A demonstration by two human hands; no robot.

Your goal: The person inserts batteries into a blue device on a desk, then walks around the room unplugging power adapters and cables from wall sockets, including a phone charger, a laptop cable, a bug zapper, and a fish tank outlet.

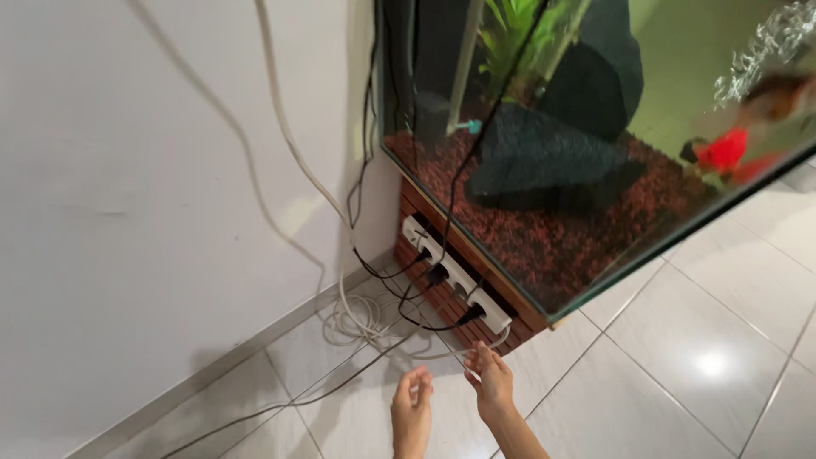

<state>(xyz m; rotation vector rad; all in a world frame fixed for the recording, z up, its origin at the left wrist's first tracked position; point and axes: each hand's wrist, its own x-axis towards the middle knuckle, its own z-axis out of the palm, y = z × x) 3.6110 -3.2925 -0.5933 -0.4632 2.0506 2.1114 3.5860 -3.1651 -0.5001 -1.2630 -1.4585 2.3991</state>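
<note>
Head view: I look down past a glass aquarium [595,127] at both of my hands low in the frame.
Right hand: my right hand [490,380] pinches a thin clear tube [442,353] between its fingertips, grasping it just above the floor tiles [680,357].
Left hand: my left hand [412,408] sits just beside the right one, fingers curled loosely and released, gripping nothing that I can see.
Tube: from the right hand it runs off to the left, across the tiles toward a coil of white cable [357,319] by the wall.
Power strip: just beyond the right hand's fingertips, a white power strip [455,276] lies along the red slatted stand [442,297], with black plugs [470,314] in it.
Cables: black cables [374,195] rise from the strip, up and away from both hands, along the tank's corner.
Tank: further up from the hands, dark rocks [544,157], red gravel [561,229], green plants and a red fish [724,151].
</note>
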